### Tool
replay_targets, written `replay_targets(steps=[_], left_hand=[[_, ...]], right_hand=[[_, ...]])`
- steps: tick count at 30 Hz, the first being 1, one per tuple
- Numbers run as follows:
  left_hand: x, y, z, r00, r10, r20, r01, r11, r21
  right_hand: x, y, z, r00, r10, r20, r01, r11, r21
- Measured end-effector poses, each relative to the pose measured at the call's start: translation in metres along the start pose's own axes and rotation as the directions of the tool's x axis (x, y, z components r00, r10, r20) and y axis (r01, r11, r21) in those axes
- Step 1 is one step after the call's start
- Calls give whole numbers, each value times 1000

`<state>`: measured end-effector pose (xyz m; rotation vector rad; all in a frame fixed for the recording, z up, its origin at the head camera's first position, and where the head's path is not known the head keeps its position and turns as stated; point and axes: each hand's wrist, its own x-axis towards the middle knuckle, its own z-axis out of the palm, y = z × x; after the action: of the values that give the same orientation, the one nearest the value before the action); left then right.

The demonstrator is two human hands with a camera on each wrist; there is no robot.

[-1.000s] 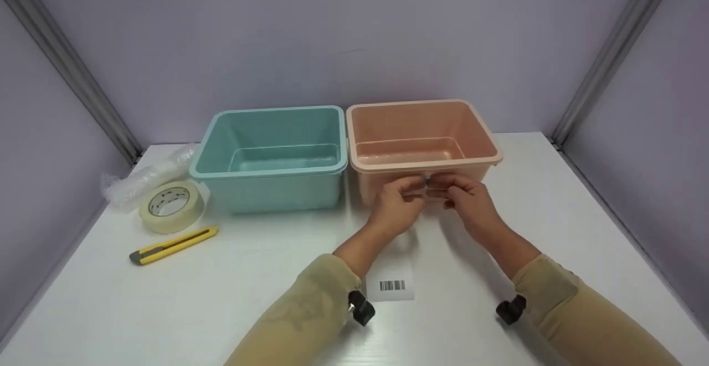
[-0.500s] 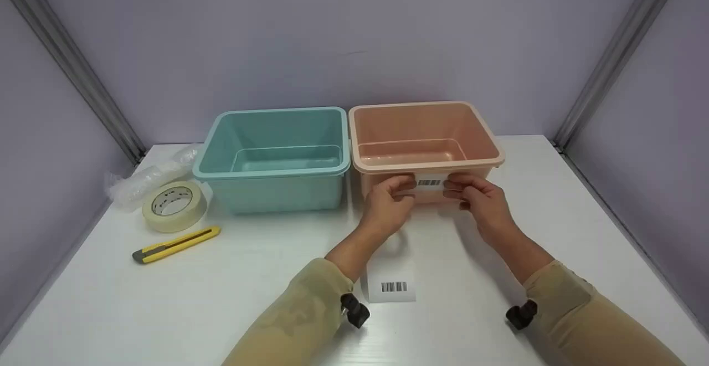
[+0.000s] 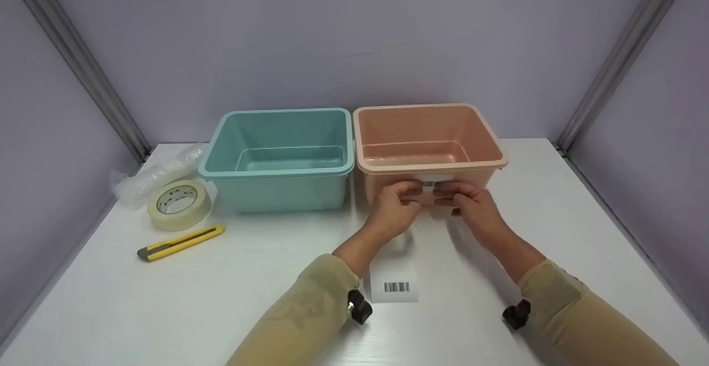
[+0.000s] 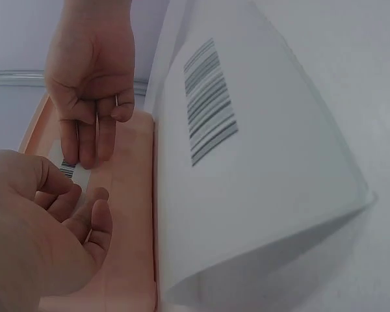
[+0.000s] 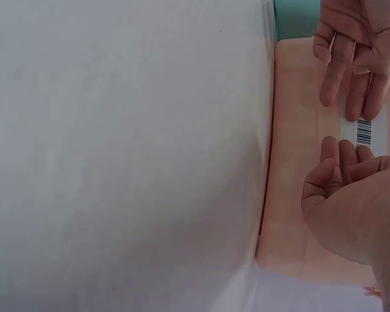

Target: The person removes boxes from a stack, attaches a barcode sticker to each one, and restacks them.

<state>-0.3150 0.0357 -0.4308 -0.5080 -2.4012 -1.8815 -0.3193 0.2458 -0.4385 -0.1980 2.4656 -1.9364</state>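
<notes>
Barcode label: placed (image 5: 364, 134) on the near wall of the pink bin (image 3: 412, 126), just below its rim; it looked largely in place, though whether it had stuck could not be told.
Left hand: fingers (image 3: 390, 209) extended and loosely bent, pressing the label's left part, gripping nothing.
Right hand: likewise (image 3: 481, 211), at the label's right part, fingers reaching in flat rather than pinching.
Remaining: a loose barcode sheet (image 3: 400, 295) lay on the near part of the desk (image 3: 266, 310), one corner lifted, no hand on it; the teal bin (image 3: 282, 194), just left of the pink one, showed no label on its near wall.
Left side: bubble wrap (image 3: 160, 179), tape roll (image 3: 185, 221) and yellow utility knife (image 3: 183, 242), all untouched.
In the way: the fingers hid the label's ends; the left forearm passed beside the loose sheet.
</notes>
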Motion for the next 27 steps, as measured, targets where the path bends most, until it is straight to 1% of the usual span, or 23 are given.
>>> replay_targets(steps=[5,8,11,15,18,24,27], left_hand=[[-3,0,-4,999,-35,-13,36,999,26],[-4,2,-6,999,-51,-16,52,998,32],[-3,6,-5,999,-41,-8,41,998,45],[1,12,0,1000,-21,12,21,999,32],[4,15,3,1000,-22,15,22,1000,15],[4,15,-1,999,-39,-29,39,999,1],[2,16,-3,998,-49,-36,50,999,7]], right_hand=[[-3,1,-11,1000,27,-15,-27,1000,3],[-4,1,-14,999,23,-32,-23,1000,11],[-4,-1,-13,1000,-6,-29,6,1000,23],[-3,-6,-5,998,-58,6,58,997,49],[-1,-9,-2,998,-67,14,66,996,66],[-3,-10,-11,999,-45,-27,47,996,78],[-5,-10,-16,998,-45,-50,50,994,94]])
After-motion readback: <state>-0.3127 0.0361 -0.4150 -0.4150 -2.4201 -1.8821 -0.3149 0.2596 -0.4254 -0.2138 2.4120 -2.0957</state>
